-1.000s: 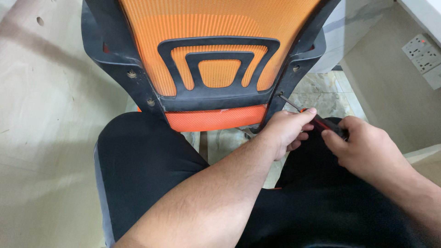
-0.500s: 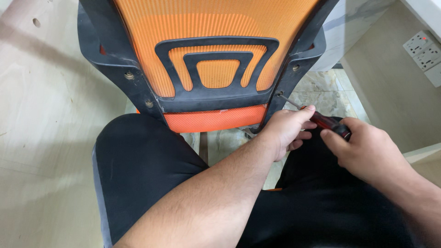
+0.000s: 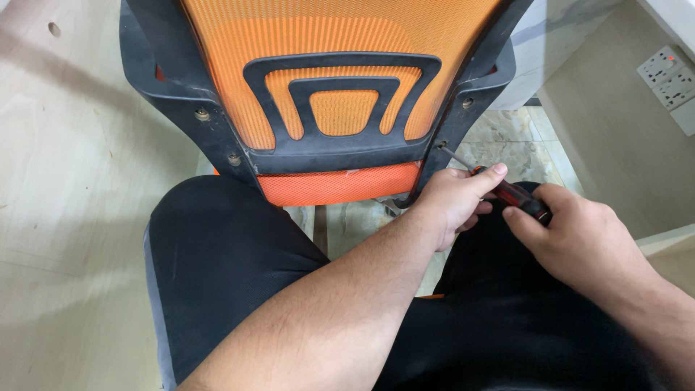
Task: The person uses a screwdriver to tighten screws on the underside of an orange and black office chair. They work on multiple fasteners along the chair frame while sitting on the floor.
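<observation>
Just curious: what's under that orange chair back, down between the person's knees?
Under the chair back, an orange seat edge shows, with pale marbled floor tiles below. The chair's base is hidden by the black-trousered legs.

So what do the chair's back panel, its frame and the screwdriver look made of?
Back panel: orange woven mesh, fine ribbed weave. Frame: black moulded plastic, matte, slightly scuffed. Screwdriver: thin bare-metal shaft, red-and-black handle, probably plastic or rubber, gripped by the left hand and right hand.

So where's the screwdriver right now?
In the head view, right of centre: the screwdriver sits between the left hand and right hand, tip at the chair frame's lower right screw hole.
</observation>
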